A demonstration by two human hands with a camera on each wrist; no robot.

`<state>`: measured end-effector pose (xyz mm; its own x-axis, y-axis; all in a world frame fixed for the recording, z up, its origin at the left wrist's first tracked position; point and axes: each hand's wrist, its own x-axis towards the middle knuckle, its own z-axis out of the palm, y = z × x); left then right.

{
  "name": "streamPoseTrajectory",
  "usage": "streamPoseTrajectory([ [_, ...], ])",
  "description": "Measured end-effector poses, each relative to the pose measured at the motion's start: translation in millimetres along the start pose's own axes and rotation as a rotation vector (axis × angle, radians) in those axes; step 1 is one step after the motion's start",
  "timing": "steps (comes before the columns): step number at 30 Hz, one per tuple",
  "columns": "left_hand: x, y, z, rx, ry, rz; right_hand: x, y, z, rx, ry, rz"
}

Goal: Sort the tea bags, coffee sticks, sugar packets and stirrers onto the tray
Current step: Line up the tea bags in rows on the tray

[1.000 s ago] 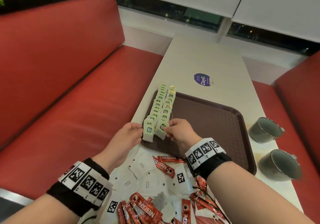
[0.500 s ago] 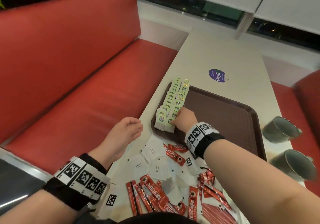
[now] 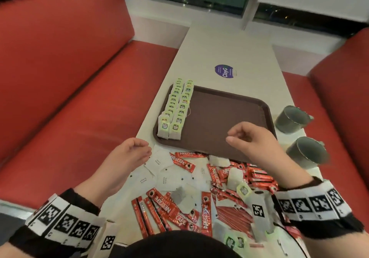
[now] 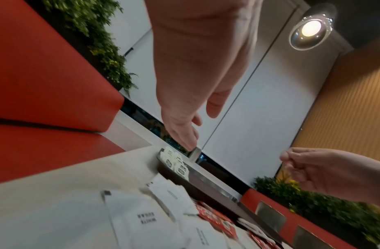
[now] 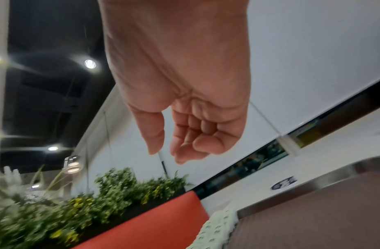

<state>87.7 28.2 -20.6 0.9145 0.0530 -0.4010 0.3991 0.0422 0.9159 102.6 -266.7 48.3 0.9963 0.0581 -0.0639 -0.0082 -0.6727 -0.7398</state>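
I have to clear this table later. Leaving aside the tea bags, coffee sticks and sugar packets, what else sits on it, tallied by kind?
Grey metal mugs: 2
Brown plastic tray: 1
Round purple sticker: 1
Total: 4

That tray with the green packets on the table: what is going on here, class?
A person is sorting drink supplies onto a brown tray. Two neat rows of green tea bags stand along its left edge; the rest of it is bare. Red coffee sticks and white sugar packets lie mixed in a pile on the table nearer the person. The left hand and right hand hover with loosely curled fingers, holding nothing.
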Motion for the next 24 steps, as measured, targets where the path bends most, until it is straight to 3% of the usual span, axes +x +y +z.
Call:
streamPoseTrajectory([
  [7,-6,-3,49,0.276,-0.200,0.032,-89,80,-31,-0.048,0.145,0.222],
  [12,-18,2,96,0.612,-0.368,0.173,-135,115,-17,-0.272,0.048,0.308],
  [16,-26,5,140,0.882,-0.514,0.349,-160,121,-1,-0.322,-0.094,0.215],
  [24,-11,-23,209,1.418,-0.754,0.778,-141,111,42,-0.545,-0.282,-0.233],
])
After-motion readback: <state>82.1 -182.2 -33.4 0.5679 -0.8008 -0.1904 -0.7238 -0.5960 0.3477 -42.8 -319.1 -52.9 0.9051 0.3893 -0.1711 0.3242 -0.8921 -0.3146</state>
